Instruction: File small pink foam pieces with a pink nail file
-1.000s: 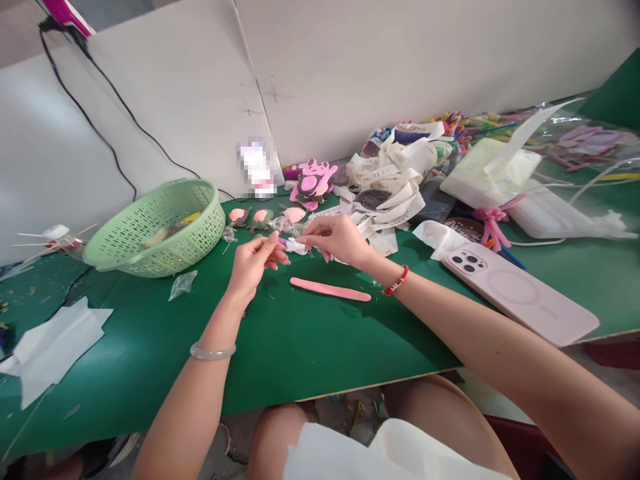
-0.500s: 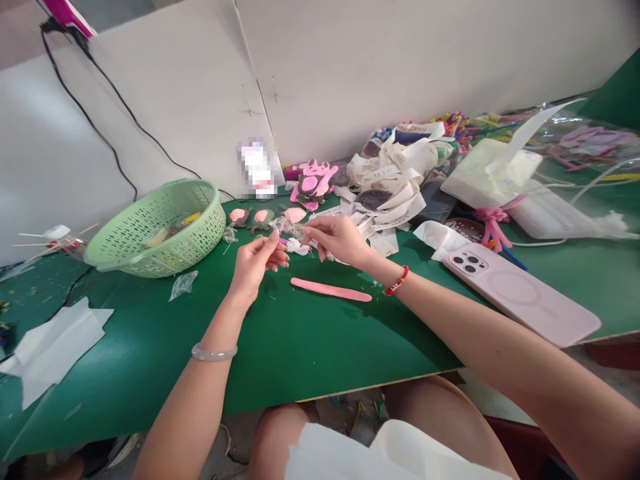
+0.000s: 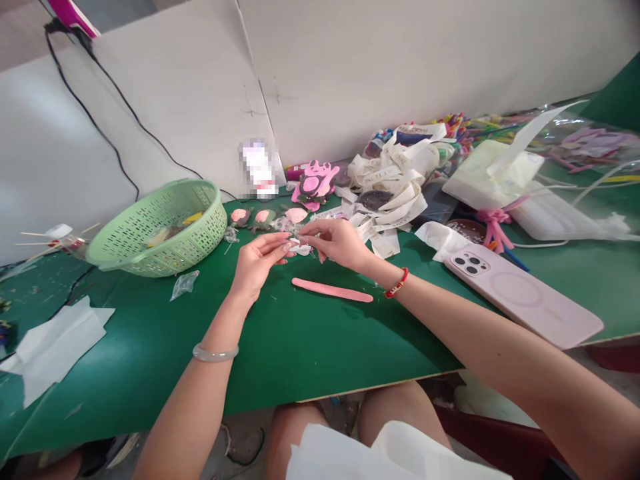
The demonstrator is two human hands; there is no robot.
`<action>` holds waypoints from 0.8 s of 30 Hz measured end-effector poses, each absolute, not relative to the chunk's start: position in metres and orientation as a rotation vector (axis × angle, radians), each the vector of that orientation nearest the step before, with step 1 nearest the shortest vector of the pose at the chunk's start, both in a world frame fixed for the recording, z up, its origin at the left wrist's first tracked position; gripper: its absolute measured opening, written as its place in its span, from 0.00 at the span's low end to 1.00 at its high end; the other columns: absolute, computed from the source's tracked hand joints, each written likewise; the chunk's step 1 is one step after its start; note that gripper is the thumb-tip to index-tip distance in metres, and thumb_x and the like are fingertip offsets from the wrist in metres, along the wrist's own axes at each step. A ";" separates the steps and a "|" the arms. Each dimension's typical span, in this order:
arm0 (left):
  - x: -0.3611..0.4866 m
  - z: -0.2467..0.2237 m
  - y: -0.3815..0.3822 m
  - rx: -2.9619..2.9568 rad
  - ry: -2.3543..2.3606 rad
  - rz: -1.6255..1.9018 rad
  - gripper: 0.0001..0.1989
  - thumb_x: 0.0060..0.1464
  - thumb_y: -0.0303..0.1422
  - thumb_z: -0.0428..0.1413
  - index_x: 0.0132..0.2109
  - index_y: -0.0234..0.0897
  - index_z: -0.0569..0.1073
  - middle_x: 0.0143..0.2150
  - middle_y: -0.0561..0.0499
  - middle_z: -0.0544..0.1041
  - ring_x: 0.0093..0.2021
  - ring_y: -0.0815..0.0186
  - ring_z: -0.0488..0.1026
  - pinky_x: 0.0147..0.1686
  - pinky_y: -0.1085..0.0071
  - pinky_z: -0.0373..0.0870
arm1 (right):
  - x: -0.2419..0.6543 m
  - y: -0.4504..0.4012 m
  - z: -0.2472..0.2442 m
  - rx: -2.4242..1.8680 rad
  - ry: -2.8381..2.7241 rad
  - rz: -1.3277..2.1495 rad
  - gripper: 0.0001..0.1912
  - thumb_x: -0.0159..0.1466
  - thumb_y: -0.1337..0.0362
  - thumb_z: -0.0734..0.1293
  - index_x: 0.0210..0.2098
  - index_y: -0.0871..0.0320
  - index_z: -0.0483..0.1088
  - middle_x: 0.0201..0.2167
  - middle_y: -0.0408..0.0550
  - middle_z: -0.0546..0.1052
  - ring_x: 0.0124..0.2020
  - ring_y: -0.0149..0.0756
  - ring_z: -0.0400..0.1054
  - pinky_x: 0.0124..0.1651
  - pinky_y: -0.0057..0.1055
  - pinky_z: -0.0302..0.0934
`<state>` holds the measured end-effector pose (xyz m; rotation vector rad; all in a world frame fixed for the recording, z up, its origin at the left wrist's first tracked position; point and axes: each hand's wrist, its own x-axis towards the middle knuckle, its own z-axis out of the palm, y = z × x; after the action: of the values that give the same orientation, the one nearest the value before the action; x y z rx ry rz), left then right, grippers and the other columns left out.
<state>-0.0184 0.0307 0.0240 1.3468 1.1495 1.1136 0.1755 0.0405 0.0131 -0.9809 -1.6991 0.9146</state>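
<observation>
While at the far left of the green-topped work table [image 3: 300, 373], wooden sticks [image 3: 50, 237] poking from a clear wrapper, with a crumpled white paper sheet [image 3: 55, 347] nearer the edge. Next, a pale green slotted plastic basket [image 3: 155, 257] holding small scraps, and a twist of clear plastic [image 3: 184, 285] beside it. Then the left hand [image 3: 257, 263], fingers [image 3: 273, 243] close together and gently curled, no firm grip on anything that can be made out. Between the hands, just above the board, a small white tuft [image 3: 301, 248], pinched by the right hand [image 3: 336, 241] with thumb and fingertips [image 3: 315, 233] pressed together. Directly behind it, a row of pink and dark felt cutouts [image 3: 265, 215]; in front, a long pink strip [image 3: 333, 290] flat on the board. Farther right, a heap of white printed ribbon [image 3: 390, 177], a phone in a pink case [image 3: 523, 297], and a pink twisted bow [image 3: 493, 227]. Along the back, a black cable [image 3: 95, 113] across white partition boards [image 3: 375, 73].
</observation>
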 end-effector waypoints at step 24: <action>-0.041 0.032 0.037 1.727 1.405 1.158 0.16 0.52 0.47 0.60 0.30 0.38 0.79 0.26 0.49 0.76 0.27 0.67 0.69 0.29 0.71 0.65 | 0.174 0.038 0.003 -0.739 -1.923 0.202 0.12 0.70 0.60 0.63 0.40 0.56 0.78 0.37 0.51 0.77 0.34 0.36 0.72 0.37 0.32 0.68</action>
<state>-0.0409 0.0372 0.0320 1.7273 1.4053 1.1576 0.1739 0.0379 0.0032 -0.7391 -1.9228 0.2023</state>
